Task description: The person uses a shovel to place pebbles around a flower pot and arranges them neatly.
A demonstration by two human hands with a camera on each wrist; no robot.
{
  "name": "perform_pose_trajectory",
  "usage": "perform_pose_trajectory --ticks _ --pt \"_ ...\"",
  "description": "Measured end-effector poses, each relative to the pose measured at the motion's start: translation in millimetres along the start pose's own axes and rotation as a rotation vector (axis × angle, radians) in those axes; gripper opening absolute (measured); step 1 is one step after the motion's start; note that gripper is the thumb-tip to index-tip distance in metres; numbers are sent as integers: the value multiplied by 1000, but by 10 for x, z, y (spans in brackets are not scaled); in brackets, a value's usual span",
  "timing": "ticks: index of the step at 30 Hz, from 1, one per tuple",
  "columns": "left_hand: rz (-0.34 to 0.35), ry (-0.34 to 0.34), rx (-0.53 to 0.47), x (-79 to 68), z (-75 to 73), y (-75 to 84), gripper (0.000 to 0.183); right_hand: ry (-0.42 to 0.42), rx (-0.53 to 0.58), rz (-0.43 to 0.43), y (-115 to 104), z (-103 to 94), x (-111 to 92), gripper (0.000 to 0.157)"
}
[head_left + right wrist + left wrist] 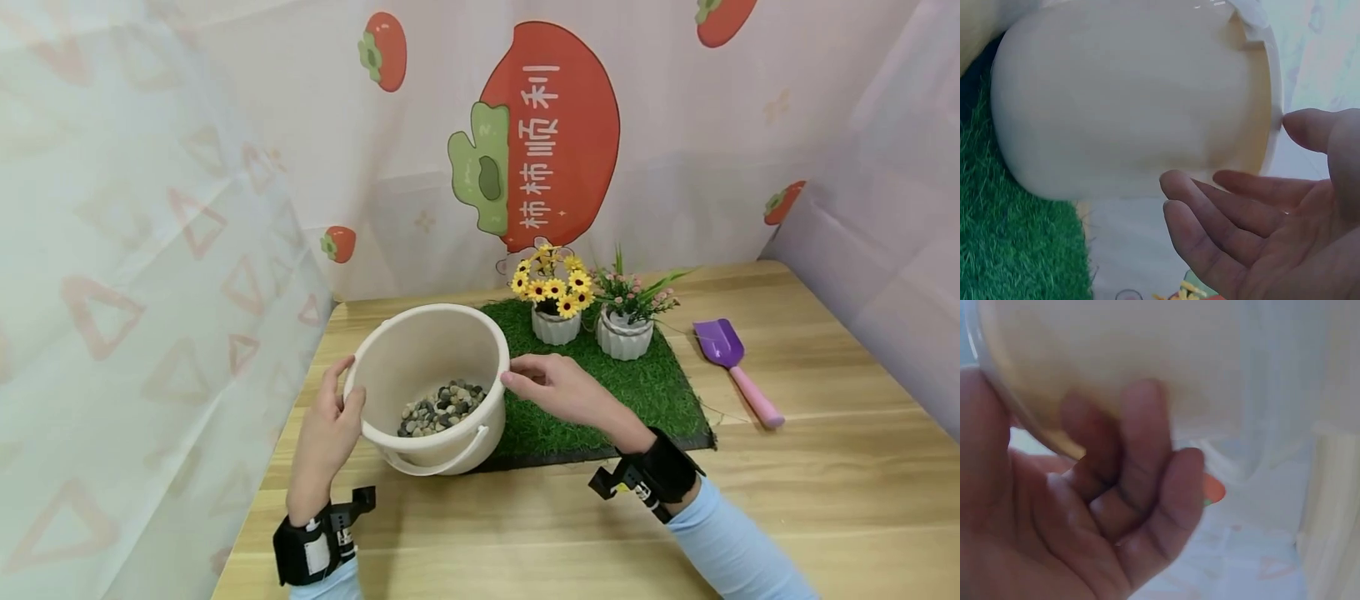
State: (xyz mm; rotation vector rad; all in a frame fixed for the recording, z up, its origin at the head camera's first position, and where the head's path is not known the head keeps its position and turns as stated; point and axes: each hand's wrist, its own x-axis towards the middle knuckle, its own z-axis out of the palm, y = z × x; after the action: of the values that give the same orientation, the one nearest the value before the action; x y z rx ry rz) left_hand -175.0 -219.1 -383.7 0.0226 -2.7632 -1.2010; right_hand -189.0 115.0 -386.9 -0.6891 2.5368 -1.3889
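A cream bucket [420,350] with several small pebbles [444,408] in its bottom is tilted toward me, its handle [442,462] hanging at the front. My left hand [327,429] grips the rim on the left side, thumb over the edge. In the left wrist view, the bent fingers [1146,425] lie against the bucket's outer wall [1147,337]. On the other side, my right hand [566,387] is at the rim with its thumb tip touching the edge. The right wrist view shows loosely extended fingers [1210,219] alongside the outer wall [1129,106].
Beside the bucket, a green artificial grass mat [607,408] lies on the wooden table [525,533]. Toward its back stand a pot of yellow flowers [555,325] and a pot of pink flowers [625,336]. A purple shovel [738,371] with a pink handle lies at the right.
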Motion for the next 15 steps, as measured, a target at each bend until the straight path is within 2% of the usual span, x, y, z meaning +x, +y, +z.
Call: perform_pose_trajectory --ticks 4,10,15 --pt "25 -62 86 52 -89 19 56 -15 -28 11 70 -96 -62 47" --pt "131 -62 202 237 -251 35 56 -22 -40 40 176 -226 -148 47" --pt "185 -82 223 423 -376 21 54 -22 -30 74 254 -345 -230 48"
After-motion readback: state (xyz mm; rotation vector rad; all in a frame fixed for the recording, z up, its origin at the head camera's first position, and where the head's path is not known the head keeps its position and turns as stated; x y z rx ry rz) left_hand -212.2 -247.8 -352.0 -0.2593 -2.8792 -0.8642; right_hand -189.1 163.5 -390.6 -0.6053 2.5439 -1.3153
